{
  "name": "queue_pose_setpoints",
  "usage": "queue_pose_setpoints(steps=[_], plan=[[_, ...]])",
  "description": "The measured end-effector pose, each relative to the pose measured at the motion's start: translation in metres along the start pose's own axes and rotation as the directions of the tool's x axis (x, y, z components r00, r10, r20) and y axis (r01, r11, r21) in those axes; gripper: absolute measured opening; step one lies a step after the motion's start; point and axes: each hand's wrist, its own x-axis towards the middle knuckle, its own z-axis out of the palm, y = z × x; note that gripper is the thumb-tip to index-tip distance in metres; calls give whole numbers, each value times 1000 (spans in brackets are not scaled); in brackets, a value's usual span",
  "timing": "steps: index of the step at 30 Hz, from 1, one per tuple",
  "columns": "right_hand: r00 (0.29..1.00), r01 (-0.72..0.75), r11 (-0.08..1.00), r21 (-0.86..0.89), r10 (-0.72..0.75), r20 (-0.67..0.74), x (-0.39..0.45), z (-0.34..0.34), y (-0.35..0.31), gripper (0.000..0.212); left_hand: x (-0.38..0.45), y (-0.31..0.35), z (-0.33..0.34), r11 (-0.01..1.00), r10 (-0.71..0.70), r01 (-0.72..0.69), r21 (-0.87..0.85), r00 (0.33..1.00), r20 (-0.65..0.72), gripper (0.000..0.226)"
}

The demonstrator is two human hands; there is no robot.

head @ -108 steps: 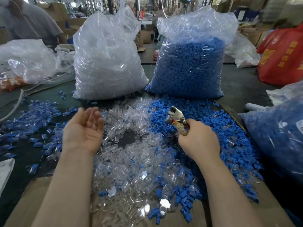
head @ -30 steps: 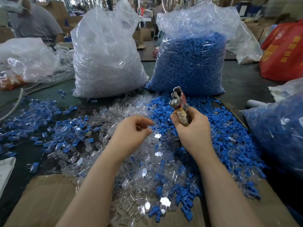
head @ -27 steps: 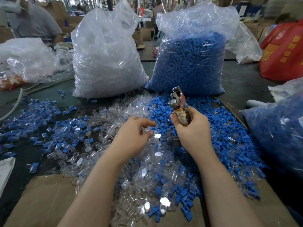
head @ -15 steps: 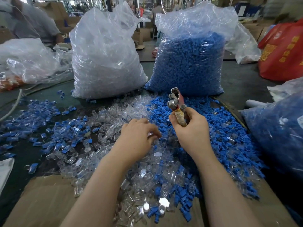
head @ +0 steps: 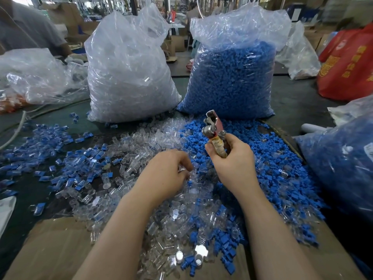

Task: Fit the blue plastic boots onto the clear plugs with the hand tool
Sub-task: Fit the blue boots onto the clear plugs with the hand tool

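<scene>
two big bags are stood at upper centre: clear plugs bag (head: 129, 67), blue boots bag (head: 232, 77). loose clear plugs (head: 141, 142) and blue boots (head: 272, 158) are heaped mid-frame. hand tool (head: 215, 134) is gripped upright by right hand (head: 234, 162). left hand (head: 165, 176) is curled into the plugs; a held piece cannot be told.

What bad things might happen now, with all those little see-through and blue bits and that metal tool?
1. The left hand is digging in the heap of clear plugs, where blue boots lie mixed in, so it might pick the wrong piece or several.
2. The right hand holds the hand tool close above the left hand's fingers; squeezing too soon could pinch them.
3. Pieces lie near the cardboard edge and could slide off.
</scene>
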Motion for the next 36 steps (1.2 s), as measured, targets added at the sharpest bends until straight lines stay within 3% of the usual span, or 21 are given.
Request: queue_pose_setpoints(steps=[4,8,10,14,17,24,28,36], plan=[[1000,4,1000,6,-4,4,0,-1,-1,12,0,0,1,991,-42,35,-129,998,-49,22],[1000,11,1000,1,-11,11,0,0,-2,13,0,2,1,909,-153,98,-405,982,-108,24],[1000,7,1000,23,-7,14,0,0,-2,13,-1,4,-3,776,-233,139,-615,970,-75,23],[1000,12,998,65,-13,20,-1,-1,-2,14,-3,10,-11,402,-306,137,-905,952,8,22],[1000,7,993,114,-9,24,-3,0,-4,13,-2,10,-13,192,-357,135,-972,932,59,32],[998,23,978,207,-33,49,-4,2,-9,16,1,9,-14,-128,-334,104,-986,932,142,32],[997,23,971,237,-40,68,-6,3,-11,15,0,12,-13,-117,-304,115,-986,941,146,35],[995,48,983,175,-63,81,-7,4,-10,12,-2,16,-12,140,-303,104,-985,951,57,14]])
